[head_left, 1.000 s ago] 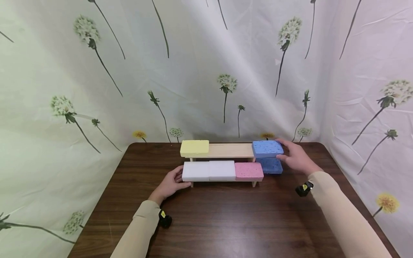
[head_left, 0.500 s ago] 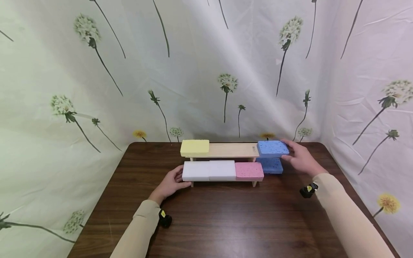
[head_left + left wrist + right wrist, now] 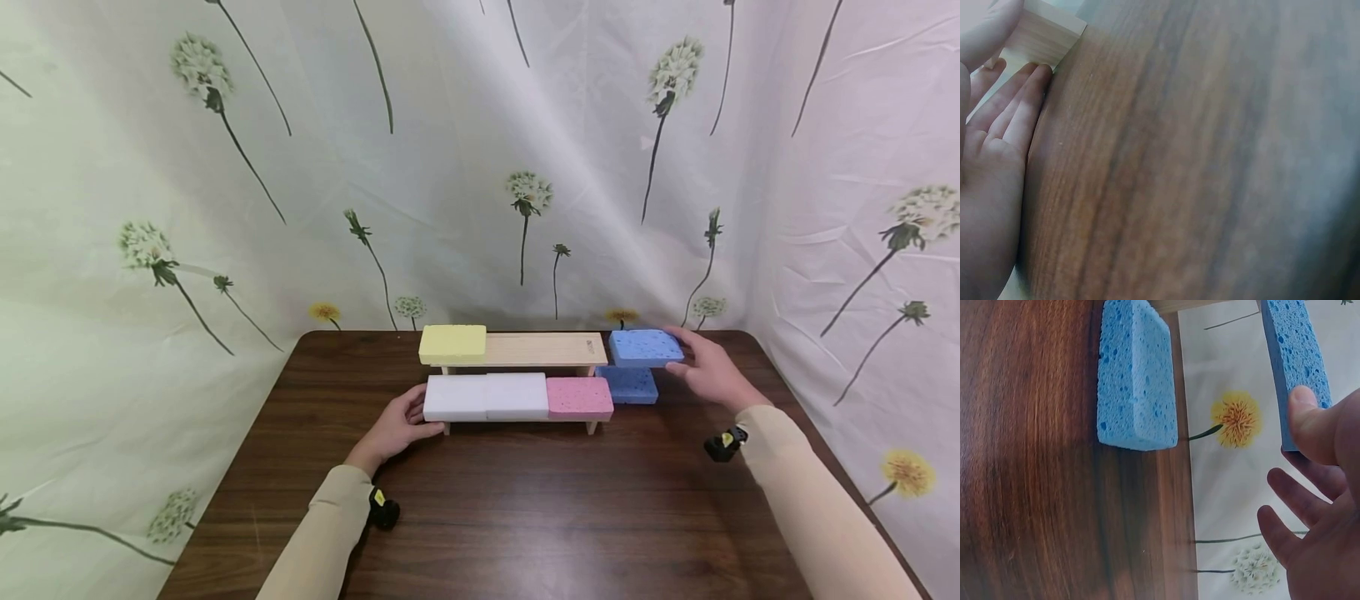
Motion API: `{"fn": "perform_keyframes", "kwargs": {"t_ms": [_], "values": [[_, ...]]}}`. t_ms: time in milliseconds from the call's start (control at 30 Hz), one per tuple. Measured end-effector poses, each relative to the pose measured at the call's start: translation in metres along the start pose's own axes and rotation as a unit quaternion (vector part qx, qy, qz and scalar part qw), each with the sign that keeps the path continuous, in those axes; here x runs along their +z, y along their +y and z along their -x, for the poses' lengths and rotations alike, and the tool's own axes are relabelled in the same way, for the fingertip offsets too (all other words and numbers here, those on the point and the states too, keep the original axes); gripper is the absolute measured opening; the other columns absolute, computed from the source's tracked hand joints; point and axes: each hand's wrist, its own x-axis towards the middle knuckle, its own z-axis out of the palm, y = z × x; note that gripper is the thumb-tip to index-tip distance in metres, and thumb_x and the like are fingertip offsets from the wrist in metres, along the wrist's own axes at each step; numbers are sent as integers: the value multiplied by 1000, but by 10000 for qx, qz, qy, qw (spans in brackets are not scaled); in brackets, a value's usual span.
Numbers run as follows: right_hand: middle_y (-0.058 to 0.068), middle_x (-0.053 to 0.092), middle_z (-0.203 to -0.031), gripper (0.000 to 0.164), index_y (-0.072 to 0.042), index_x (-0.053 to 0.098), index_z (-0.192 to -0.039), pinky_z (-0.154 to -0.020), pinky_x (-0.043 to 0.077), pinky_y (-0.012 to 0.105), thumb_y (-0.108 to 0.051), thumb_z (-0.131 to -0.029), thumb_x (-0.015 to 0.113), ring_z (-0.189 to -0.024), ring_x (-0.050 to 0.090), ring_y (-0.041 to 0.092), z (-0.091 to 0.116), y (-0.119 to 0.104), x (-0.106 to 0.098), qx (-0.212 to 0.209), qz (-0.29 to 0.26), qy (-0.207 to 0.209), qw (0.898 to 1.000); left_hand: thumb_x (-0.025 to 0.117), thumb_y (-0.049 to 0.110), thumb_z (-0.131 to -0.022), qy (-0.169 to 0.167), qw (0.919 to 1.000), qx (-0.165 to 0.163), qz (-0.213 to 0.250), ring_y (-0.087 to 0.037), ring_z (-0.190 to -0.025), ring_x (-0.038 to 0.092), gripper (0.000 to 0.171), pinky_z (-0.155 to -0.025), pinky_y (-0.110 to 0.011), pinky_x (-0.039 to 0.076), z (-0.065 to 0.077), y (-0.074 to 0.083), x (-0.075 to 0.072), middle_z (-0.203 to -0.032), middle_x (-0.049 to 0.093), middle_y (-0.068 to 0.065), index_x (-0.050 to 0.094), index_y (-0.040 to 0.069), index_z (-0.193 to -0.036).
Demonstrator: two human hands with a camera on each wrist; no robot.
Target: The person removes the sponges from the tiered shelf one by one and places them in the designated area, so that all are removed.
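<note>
The right hand [image 3: 705, 367] pinches the upper blue sponge [image 3: 645, 348] between thumb and fingers, just beyond the right end of the rear stand [image 3: 540, 348]. The left hand [image 3: 396, 423], fingers loosely extended, lies at the left end of the front stand [image 3: 592, 427], before the rear one; how firmly it touches cannot be judged. The rear stand bears a yellow block [image 3: 453, 344] at left; the front stand, two white blocks [image 3: 455, 398] and a pink sponge [image 3: 580, 397]. Only the right wrist view shows the spare fingers [image 3: 1297, 495] spread and the lower blue sponge [image 3: 1138, 378] unobstructed.
</note>
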Motion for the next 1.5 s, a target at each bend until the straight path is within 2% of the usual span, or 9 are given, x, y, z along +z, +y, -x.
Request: {"fn": "perform_keyframes", "kwargs": {"t_ms": [167, 467, 733, 900, 1133, 1500], "values": [[37, 39, -157, 65, 6, 33, -159, -112, 41, 69, -3, -103, 63, -138, 48, 54, 2, 7, 0, 60, 52, -19, 10000, 84, 7, -91, 4, 10000, -26, -19, -39, -141, 52, 80, -111, -33, 51, 0, 0, 0, -154, 51, -25, 40, -2, -157], [38, 44, -152, 63, 7, 36, -157, -111, 41, 70, -4, -102, 64, -135, 49, 55, 5, 23, 0, 266, 120, -2, 9996, 84, 6, -90, -23, 10000, -24, 58, -39, -142, 51, 80, -109, -28, 50, -1, 0, 0, -154, 51, -25, 40, -1, -157], [38, 44, -151, 63, 6, 35, -158, -112, 39, 71, -4, -102, 63, -133, 50, 52, 9, 31, -2, 439, 79, 25, 9990, 84, 7, -91, -19, 10000, -12, 48, -38, -142, 51, 79, -111, -32, 50, -1, 0, 0, -153, 51, -25, 40, -1, -157], [40, 43, -151, 64, 9, 35, -156, -110, 41, 70, -2, -101, 64, -133, 49, 54, 12, 36, -2, 392, 103, 46, 9992, 84, 8, -91, 8, 10000, -68, 34, -38, -142, 52, 79, -112, -34, 50, -1, 0, 0, -153, 52, -24, 41, 0, -156], [40, 42, -152, 61, 8, 37, -155, -111, 37, 71, -2, -100, 64, -133, 48, 54, 14, 44, -4, 417, 168, 143, 9989, 84, 10, -91, 9, 10000, -73, -2, -38, -142, 52, 80, -113, -38, 50, 0, 0, 0, -154, 51, -25, 40, 0, -157], [42, 37, -154, 63, 8, 35, -156, -112, 32, 76, -2, -101, 63, -137, 41, 58, 19, 51, -7, 611, 136, 43, 9980, 85, 10, -91, 20, 9999, -102, -4, -38, -143, 51, 81, -114, -39, 48, 0, -1, 0, -154, 51, -24, 40, 0, -157]]}}
